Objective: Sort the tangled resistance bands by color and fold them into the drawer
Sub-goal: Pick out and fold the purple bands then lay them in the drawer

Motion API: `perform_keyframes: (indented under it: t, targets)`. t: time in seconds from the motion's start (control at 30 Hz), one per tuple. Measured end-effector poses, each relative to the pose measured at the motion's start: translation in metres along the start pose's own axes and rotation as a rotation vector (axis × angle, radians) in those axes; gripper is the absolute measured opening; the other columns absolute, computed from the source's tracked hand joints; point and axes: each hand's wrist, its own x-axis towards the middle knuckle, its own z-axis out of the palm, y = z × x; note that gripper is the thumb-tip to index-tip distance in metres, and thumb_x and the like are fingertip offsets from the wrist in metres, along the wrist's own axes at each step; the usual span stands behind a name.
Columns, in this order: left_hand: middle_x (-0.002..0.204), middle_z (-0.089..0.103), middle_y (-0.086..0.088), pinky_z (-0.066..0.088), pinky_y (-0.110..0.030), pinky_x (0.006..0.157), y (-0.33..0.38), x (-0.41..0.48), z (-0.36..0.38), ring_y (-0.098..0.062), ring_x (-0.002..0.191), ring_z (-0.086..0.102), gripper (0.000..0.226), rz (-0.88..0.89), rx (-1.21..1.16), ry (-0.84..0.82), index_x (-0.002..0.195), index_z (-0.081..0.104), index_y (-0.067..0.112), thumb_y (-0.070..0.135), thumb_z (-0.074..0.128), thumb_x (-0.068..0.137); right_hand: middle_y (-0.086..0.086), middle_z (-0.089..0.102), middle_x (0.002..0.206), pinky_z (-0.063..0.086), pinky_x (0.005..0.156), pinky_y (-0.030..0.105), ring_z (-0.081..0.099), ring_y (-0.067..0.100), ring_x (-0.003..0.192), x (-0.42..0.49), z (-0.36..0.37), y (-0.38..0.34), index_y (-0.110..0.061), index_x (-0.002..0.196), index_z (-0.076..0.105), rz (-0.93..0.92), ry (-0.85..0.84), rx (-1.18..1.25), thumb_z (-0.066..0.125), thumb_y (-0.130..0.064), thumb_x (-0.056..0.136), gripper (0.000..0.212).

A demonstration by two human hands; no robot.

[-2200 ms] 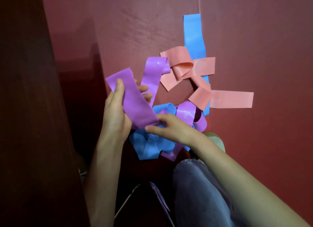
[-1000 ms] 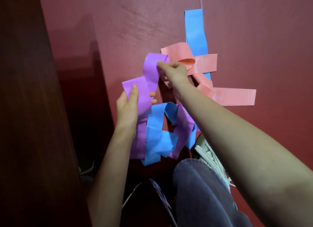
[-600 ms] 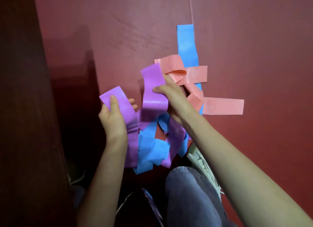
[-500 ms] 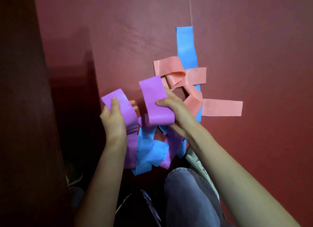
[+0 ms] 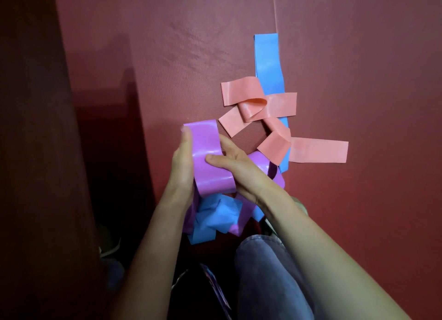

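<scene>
Both bare forearms rise from below and converge. The left hand (image 5: 182, 169) grips the purple band (image 5: 208, 177), thumb straight up its edge; the right hand (image 5: 239, 169) pinches the same band, thumb on front, fingers behind.

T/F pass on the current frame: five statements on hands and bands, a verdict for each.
1. The left hand and the right hand both hold the purple band. True.
2. The pink bands lie on the mat, held by neither hand. True.
3. The long blue band lies on top of the pink bands. False: the pink bands cross over it.
4. The right hand's grip is on a pink band. False: it pinches the purple band.
5. Some bands are already folded in an open drawer. False: no open drawer shows.
</scene>
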Motion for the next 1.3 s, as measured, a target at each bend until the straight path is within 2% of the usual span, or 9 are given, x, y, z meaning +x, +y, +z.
perform_keyframes:
  t: [0.23,0.37,0.5,0.57,0.67,0.87,1.03,1.13,1.3]
  targets:
    - [0.053,0.068,0.009,0.053,-0.017,0.052,-0.001,0.001,-0.005,-0.003,0.049,0.064,0.021,0.119,0.087,0.025,0.081,0.062,0.018,0.018,0.046,0.094,0.004,0.056,0.113,0.048,0.091,0.027,0.058,0.012,0.095,-0.002,0.003,0.003,-0.01,0.134,0.036,-0.007,-0.007,-0.176,0.046,0.011,0.087,0.053]
    - [0.067,0.071,0.002,0.056,-0.026,0.063,0.0,0.002,-0.003,-0.012,0.06,0.067,0.019,0.114,0.099,0.006,0.088,0.063,0.016,0.019,0.045,0.094,0.011,0.046,0.135,0.046,0.077,0.005,0.059,-0.008,0.101,-0.004,0.002,-0.001,-0.007,0.141,0.023,-0.071,0.005,-0.176,0.047,0.015,0.084,0.066]
    - [0.077,0.071,-0.002,0.056,-0.037,0.075,-0.001,0.002,-0.001,-0.02,0.07,0.066,0.018,0.149,0.073,0.026,0.089,0.065,0.019,0.02,0.048,0.093,0.027,0.028,0.145,0.045,0.077,0.003,0.043,0.023,0.119,-0.003,0.0,-0.002,-0.011,0.144,0.013,-0.108,0.019,-0.177,0.043,0.014,0.087,0.069]
    - [0.071,0.072,0.004,0.056,-0.036,0.075,-0.002,0.003,0.0,-0.017,0.067,0.066,0.017,0.187,0.1,0.045,0.086,0.066,0.019,0.019,0.05,0.092,0.026,0.023,0.147,0.041,0.075,-0.002,0.032,0.018,0.12,-0.002,0.0,0.0,-0.007,0.144,0.011,-0.106,0.024,-0.192,0.042,0.015,0.087,0.069]
    - [0.058,0.069,0.01,0.055,-0.023,0.06,-0.003,0.003,0.001,-0.006,0.055,0.064,0.017,0.228,0.115,0.086,0.079,0.064,0.019,0.017,0.052,0.091,0.029,0.031,0.142,0.044,0.079,0.004,0.057,0.014,0.101,0.0,0.0,0.003,-0.009,0.145,0.01,-0.088,0.013,-0.197,0.043,0.012,0.088,0.069]
    - [0.052,0.066,0.012,0.052,-0.02,0.057,-0.003,0.005,-0.002,-0.002,0.051,0.06,0.023,0.248,0.134,0.14,0.072,0.063,0.021,0.024,0.051,0.091,0.024,0.046,0.132,0.047,0.088,0.016,0.055,0.002,0.093,0.005,0.004,0.004,-0.014,0.145,0.014,-0.099,0.008,-0.161,0.047,0.004,0.089,0.067]
    - [0.054,0.069,0.009,0.056,-0.026,0.061,0.003,0.002,-0.002,-0.007,0.053,0.063,0.023,0.248,0.128,0.101,0.075,0.064,0.018,0.023,0.049,0.092,0.012,0.048,0.115,0.046,0.095,0.032,0.051,0.02,0.099,0.012,0.003,0.009,-0.015,0.145,0.012,-0.056,0.041,-0.17,0.054,-0.011,0.079,0.079]
    - [0.056,0.07,0.005,0.057,-0.033,0.066,0.011,0.001,0.0,-0.012,0.054,0.065,0.026,0.257,0.091,0.105,0.074,0.063,0.016,0.026,0.048,0.093,0.006,0.053,0.102,0.05,0.084,0.025,0.057,0.011,0.084,0.009,0.003,0.011,-0.013,0.145,0.01,-0.001,0.096,-0.139,0.058,-0.005,0.085,0.077]
    - [0.05,0.067,0.006,0.051,-0.019,0.046,0.039,-0.006,0.004,-0.006,0.046,0.063,0.03,0.341,-0.093,0.191,0.073,0.057,0.018,0.029,0.04,0.096,0.004,0.057,0.114,0.043,0.103,0.041,0.055,0.014,0.105,-0.011,-0.001,0.036,-0.018,0.127,0.038,0.083,0.024,-0.466,0.062,-0.008,0.084,0.05]
